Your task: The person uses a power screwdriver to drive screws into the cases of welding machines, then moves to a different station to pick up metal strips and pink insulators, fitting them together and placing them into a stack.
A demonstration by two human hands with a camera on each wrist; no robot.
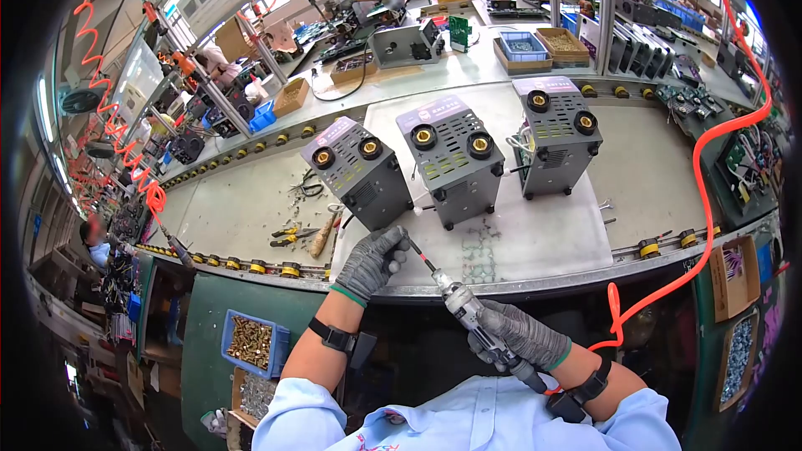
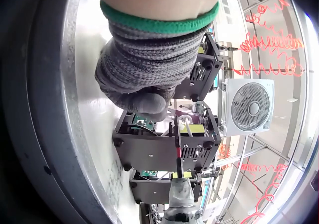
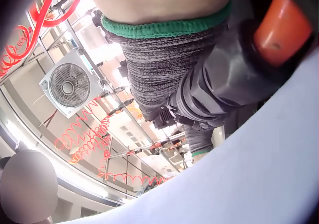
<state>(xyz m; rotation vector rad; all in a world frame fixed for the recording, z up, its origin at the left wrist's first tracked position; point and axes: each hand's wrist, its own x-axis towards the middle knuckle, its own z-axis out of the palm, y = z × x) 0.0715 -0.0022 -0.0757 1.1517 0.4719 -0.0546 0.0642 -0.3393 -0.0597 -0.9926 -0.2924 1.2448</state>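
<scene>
My gloved right hand (image 1: pixel 528 336) grips a pneumatic screwdriver (image 1: pixel 461 305), its long bit (image 1: pixel 423 255) slanting up and left. An orange air hose fitting (image 3: pixel 283 27) shows at the tool's rear in the right wrist view. My gloved left hand (image 1: pixel 372 267) has curled fingers right at the bit's tip; I cannot tell whether they pinch anything. Just beyond stands a dark grey metal case (image 1: pixel 357 174) with two round brass-centred sockets. Similar cases, a middle one (image 1: pixel 451 165) and a right one (image 1: pixel 558 138), stand beside it on a white sheet (image 1: pixel 551 242).
Yellow-handled pliers (image 1: pixel 292 235) and a wooden-coloured handle (image 1: pixel 322 238) lie left of the cases. A blue bin of brass parts (image 1: pixel 255 342) sits at lower left. The orange hose (image 1: pixel 700 192) loops along the right. Roller tracks (image 1: pixel 251 266) edge the bench.
</scene>
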